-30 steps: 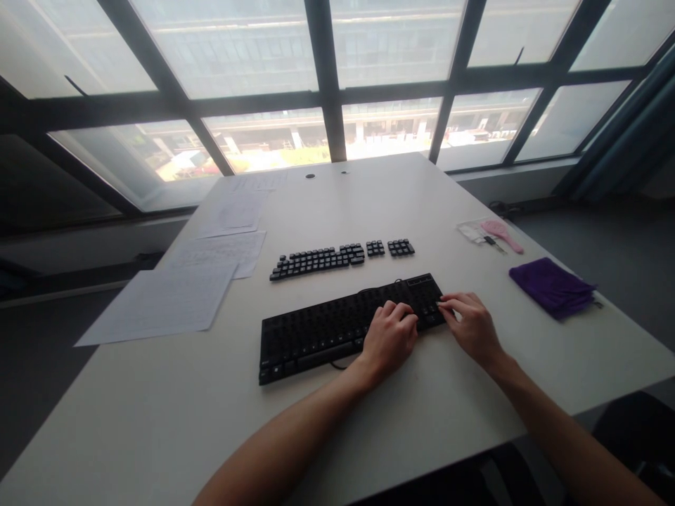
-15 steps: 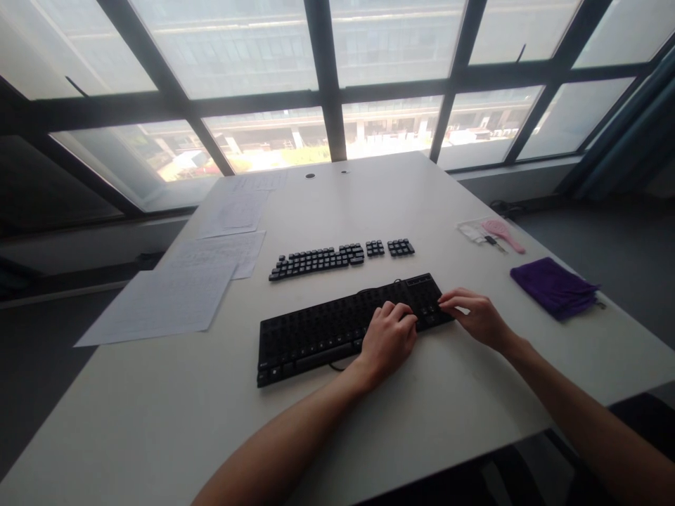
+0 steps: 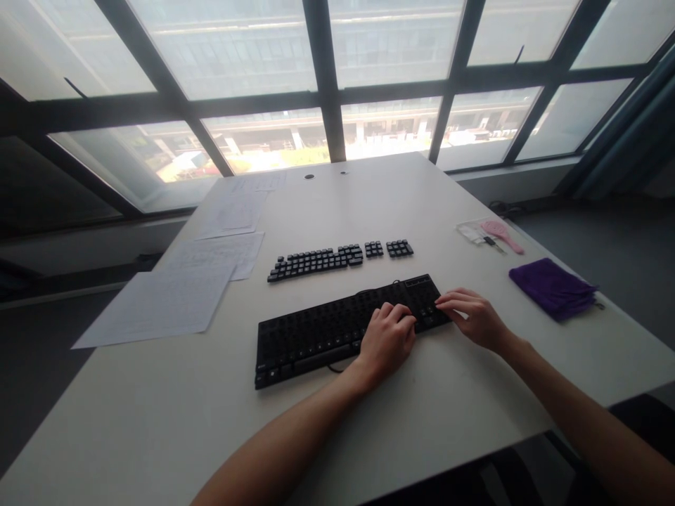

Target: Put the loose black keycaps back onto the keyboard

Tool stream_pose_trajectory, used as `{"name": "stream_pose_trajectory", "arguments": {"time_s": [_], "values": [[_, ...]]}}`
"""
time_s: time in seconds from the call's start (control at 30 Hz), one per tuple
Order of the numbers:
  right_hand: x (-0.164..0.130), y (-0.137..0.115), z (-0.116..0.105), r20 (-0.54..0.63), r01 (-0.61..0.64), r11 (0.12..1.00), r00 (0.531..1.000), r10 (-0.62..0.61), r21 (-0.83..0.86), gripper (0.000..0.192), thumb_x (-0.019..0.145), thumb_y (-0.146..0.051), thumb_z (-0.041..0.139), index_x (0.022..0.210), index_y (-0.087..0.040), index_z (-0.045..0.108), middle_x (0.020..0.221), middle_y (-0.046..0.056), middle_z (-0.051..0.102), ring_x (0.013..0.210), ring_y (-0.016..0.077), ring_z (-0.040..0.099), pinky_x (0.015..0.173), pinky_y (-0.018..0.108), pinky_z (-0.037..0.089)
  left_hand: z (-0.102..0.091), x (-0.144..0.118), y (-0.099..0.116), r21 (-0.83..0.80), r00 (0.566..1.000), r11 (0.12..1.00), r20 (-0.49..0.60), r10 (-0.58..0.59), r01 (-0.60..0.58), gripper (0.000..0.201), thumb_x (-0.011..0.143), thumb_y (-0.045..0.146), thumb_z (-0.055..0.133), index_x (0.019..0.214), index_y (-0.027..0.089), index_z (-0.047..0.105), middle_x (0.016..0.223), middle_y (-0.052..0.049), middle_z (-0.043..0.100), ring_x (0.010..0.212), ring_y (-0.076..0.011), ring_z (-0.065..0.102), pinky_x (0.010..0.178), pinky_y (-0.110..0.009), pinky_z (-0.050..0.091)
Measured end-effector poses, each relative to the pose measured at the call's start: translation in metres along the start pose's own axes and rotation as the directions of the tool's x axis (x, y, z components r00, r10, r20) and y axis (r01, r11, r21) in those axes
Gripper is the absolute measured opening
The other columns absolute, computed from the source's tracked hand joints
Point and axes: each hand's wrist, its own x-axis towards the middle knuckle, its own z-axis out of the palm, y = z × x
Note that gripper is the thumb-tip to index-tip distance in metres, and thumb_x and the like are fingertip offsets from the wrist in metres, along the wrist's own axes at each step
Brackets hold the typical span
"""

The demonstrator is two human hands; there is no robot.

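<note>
Flanking keyboard (image 3: 316, 337): loose keycaps (image 3: 337, 257), papers (image 3: 158, 302), cloth (image 3: 551, 287).

Both hands (image 3: 387, 339) (image 3: 473, 318) rest on the black keyboard (image 3: 321, 330).

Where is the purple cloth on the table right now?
In the head view, the purple cloth lies near the table's right edge, just nearer than the pink brush and right of the right hand.
</note>
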Motion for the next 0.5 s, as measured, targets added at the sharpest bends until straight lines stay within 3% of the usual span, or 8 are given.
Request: {"name": "stream_pose_trajectory", "arguments": {"time_s": [0.2, 0.5], "values": [[-0.0034, -0.0054, -0.0044, 0.073, -0.024, 0.992, 0.997, 0.033, -0.124, 0.039, 0.086, 0.002, 0.046, 0.095, -0.024, 0.075, 0.108, 0.005, 0.074, 0.106, 0.0250, 0.063, 0.089, 0.042, 0.055, 0.0005, -0.0004, -0.0001, 0.006, 1.000, 1.000, 0.002, 0.000, 0.000, 0.014, 0.096, 0.021, 0.059, 0.103, 0.022, 0.071, 0.113, -0.006, 0.068, 0.102, -0.0240, 0.055, 0.084, -0.040, 0.046], [-0.0024, -0.0074, -0.0017, 0.107, -0.119, 0.975, 0.984, 0.141, -0.189, 0.038, 0.086, -0.001, 0.045, 0.093, -0.024, 0.075, 0.109, 0.004, 0.075, 0.106, 0.0239, 0.064, 0.092, 0.040, 0.055, 0.0003, -0.0008, 0.0000, 0.028, 1.000, 1.000, -0.006, 0.006, -0.006, 0.014, 0.096, 0.022, 0.059, 0.103, 0.022, 0.071, 0.112, -0.005, 0.068, 0.104, -0.0234, 0.054, 0.085, -0.039, 0.047]]}}
